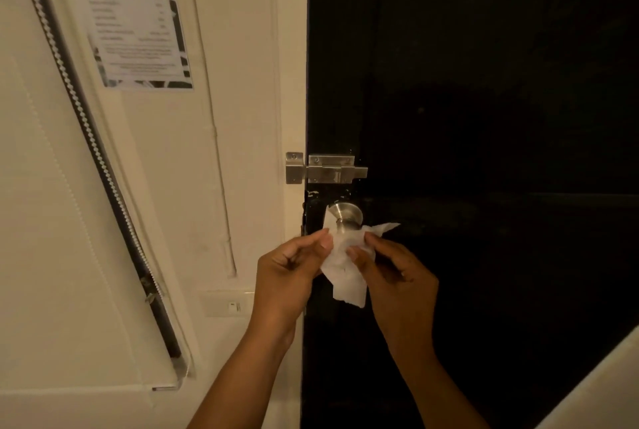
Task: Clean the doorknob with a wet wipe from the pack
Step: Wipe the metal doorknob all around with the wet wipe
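— Being pinched between both hands, is the wet wipe (345, 268) on the doorknob (345, 216) itself?

— It is being held against the knob's lower part, draped around the stem, its loose tail hanging below. The knob is set at the left edge of the black door (484, 117), just under the sliding bolt (326, 168).

— How is each hand being kept?

— The left hand (288, 278) is being curled, thumb and fingertips closed on the wipe's left side. The right hand (394, 273) is being closed likewise on the right side, fingers (356, 252) pressed into the cloth.

— And beside the door?

— A printed notice (138, 14) is being displayed on the cream wall (224, 83).
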